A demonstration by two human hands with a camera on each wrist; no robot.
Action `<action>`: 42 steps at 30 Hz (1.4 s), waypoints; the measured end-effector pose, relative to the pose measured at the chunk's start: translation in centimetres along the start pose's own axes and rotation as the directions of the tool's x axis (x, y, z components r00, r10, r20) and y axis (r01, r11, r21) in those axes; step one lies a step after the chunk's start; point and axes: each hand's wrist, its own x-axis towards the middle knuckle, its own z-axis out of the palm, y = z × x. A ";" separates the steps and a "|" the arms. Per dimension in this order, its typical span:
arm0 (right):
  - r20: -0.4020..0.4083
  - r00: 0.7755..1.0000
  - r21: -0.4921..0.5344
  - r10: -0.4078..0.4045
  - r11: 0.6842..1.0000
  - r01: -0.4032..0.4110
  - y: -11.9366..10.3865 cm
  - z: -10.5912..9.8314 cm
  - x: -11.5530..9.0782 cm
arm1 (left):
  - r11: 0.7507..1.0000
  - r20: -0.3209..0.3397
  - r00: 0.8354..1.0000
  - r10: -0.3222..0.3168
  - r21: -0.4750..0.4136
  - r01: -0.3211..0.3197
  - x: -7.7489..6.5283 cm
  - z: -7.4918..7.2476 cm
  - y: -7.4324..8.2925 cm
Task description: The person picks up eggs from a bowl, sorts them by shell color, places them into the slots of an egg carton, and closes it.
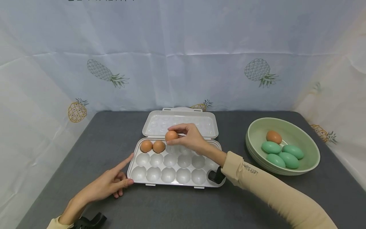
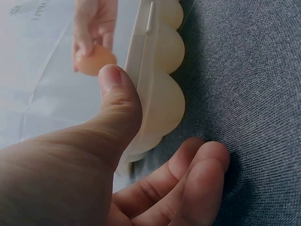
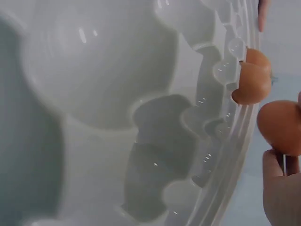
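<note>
My right hand [image 1: 190, 138] pinches a brown egg [image 1: 171, 136] between thumb and fingers, over the back row of a white plastic egg tray [image 1: 163, 161]. Two more brown eggs [image 1: 152, 146] sit side by side in that row's left cups. The tray's lid [image 1: 183, 119] is folded back behind it. At the tray's left side is my left hand [image 1: 110, 183], its index finger reaching along the edge and its thumb at the front corner. In the left wrist view the thumb [image 2: 117, 96] lies against the tray's rim, the other fingers bent below.
To the right stands a pale green bowl [image 1: 254, 140], nested on another, with one brown egg [image 1: 274, 137] and several green eggs [image 1: 288, 160] inside. A dark grey tabletop [image 1: 171, 206] lies under everything. Pineapple-print cloth [image 1: 183, 70] hangs behind and at both sides.
</note>
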 end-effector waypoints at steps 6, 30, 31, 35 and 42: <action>0.019 0.998 -0.107 0.062 0.992 -0.060 0.9 0.2 -0.1 | 1.000 0.004 1.000 0.003 -0.004 -0.003 0.0 0.0 -0.1; 0.059 0.989 -0.422 -0.136 0.894 0.149 2.1 0.7 -0.2 | 1.000 0.004 1.000 0.006 -0.004 -0.006 0.0 -0.1 0.0; 0.057 0.988 -0.426 -0.145 0.891 0.155 2.1 0.7 -0.2 | 1.000 0.004 1.000 0.006 -0.003 -0.006 0.0 0.0 0.0; 0.057 0.987 -0.414 -0.151 0.896 0.161 2.2 0.8 -0.2 | 1.000 0.006 1.000 0.004 -0.009 -0.004 0.0 0.0 0.0; 0.063 0.990 -0.376 -0.126 0.916 0.141 2.4 0.7 -0.3 | 1.000 0.011 1.000 0.006 -0.014 -0.006 0.0 0.0 -0.1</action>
